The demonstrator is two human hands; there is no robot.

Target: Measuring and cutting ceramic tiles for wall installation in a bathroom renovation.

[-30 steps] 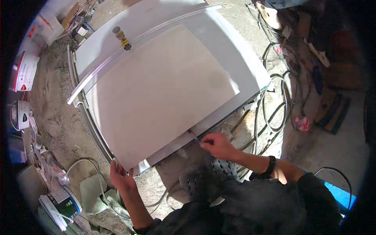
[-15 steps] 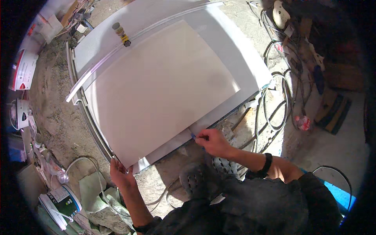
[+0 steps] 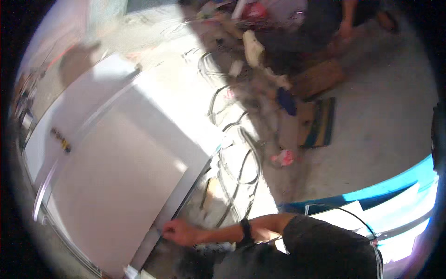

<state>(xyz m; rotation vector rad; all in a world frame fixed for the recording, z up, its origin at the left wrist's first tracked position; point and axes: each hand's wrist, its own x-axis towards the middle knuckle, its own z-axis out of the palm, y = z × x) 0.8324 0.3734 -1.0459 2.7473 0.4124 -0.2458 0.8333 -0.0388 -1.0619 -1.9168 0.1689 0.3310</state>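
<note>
My right hand [image 3: 180,232] is at the near edge of a large white board [image 3: 174,128], its fingers closed in a pinch. Motion blur hides what they hold. A big beige sheet [image 3: 111,181] lies flat on the board, leaving a pale margin along the near edge and right side. Across the sheet's far side runs a long, thin white strip [image 3: 96,113]. Beside that strip rests a small yellow and black object [image 3: 63,142], too blurred to name. My left hand is out of the picture.
Looped dark cables [image 3: 253,174] lie on the floor right of the board. Beyond them are a crumpled red and white wrapper [image 3: 284,158] and a striped brown piece [image 3: 317,122]. A blue sheet-like thing [image 3: 395,176] is at the right. Another person's hand [image 3: 344,30] shows at the top right.
The view has swung to the right, so the board now sits farther left. My left hand, earlier at the board's left corner, has left the picture. My right hand stays by the near edge.
</note>
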